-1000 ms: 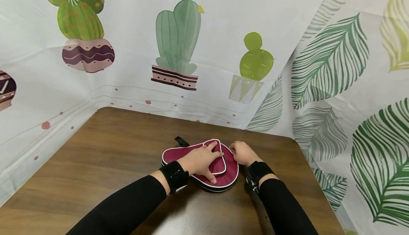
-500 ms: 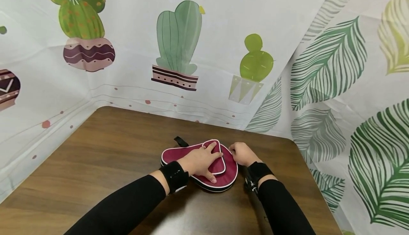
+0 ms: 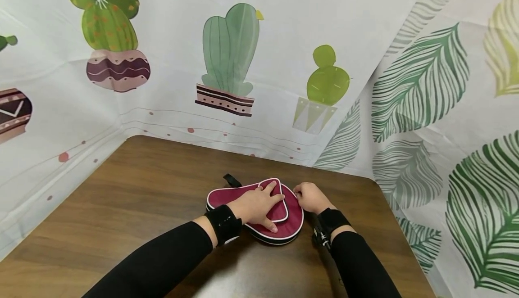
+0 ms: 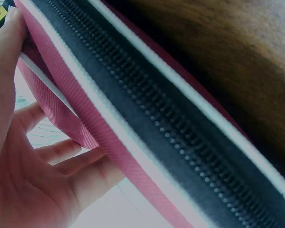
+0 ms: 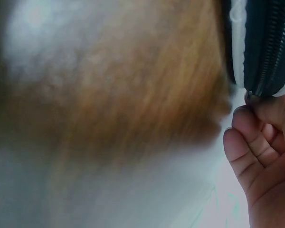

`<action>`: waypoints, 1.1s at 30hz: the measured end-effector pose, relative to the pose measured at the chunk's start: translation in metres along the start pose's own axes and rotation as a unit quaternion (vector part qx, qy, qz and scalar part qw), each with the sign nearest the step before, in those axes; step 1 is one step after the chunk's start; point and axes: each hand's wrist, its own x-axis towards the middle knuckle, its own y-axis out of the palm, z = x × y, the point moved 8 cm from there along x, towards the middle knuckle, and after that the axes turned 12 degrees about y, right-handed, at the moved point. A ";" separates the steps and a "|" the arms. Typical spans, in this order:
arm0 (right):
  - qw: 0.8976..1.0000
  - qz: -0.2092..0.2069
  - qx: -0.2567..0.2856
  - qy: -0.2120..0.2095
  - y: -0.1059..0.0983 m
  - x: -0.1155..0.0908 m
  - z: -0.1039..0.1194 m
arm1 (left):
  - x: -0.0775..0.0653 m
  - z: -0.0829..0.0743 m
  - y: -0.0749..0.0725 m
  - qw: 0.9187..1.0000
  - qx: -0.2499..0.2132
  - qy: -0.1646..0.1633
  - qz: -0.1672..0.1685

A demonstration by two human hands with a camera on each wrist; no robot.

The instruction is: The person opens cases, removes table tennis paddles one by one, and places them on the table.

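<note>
A dark red table tennis paddle case with white piping lies flat on the table. My left hand rests on its front pocket, fingers spread. In the left wrist view, that hand lies against the red face beside the black side zipper, whose teeth look closed there. At the case's rounded right end is my right hand. Seen from the right wrist, thumb and forefinger of this hand pinch the zipper pull; the fingers mostly cover it.
A black wrist loop sticks out behind the narrow left end of the case. The brown wooden table meets a white cloth backdrop with printed cacti and leaves at its back and sides.
Only the head view has shifted slightly. Both hands and the paddle case keep the same places relative to one another.
</note>
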 end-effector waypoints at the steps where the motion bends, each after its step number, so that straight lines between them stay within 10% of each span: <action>1: 1.000 0.001 0.000 0.001 0.000 0.000 0.000 | 0.000 0.000 0.000 1.000 0.000 0.000 0.000; 33: 1.000 -0.002 -0.009 0.012 -0.002 -0.011 -0.004 | 0.002 -0.005 0.004 1.000 0.003 -0.016 -0.010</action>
